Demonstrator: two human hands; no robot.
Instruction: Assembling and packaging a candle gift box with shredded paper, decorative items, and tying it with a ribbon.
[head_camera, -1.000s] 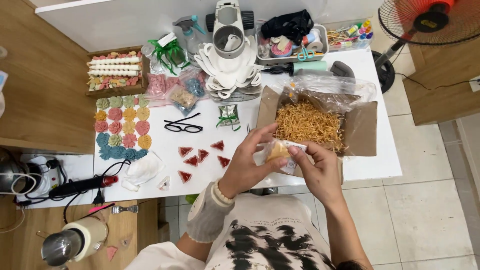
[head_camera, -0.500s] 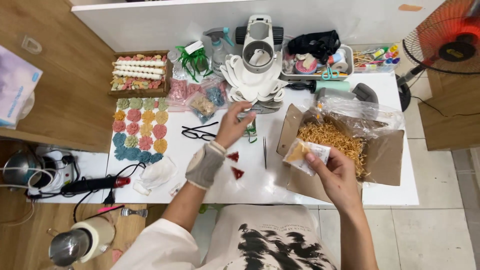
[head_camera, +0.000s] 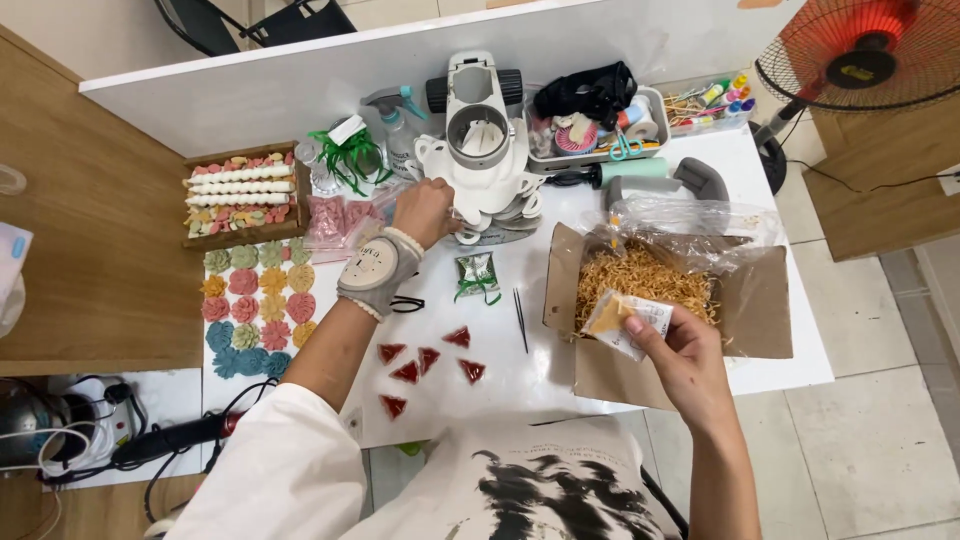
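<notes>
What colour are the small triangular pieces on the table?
Dark red triangular pieces, clearest in the head view.

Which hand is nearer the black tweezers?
Right. The right hand holds a small packet just right of the tweezers; the left hand is farther, up-left by the white stack.

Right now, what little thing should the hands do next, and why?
Probably close the left hand on a white piece from the stack, since it already reaches there, while the right hand holds a small clear packet over the open box of straw-like shreds.
</notes>
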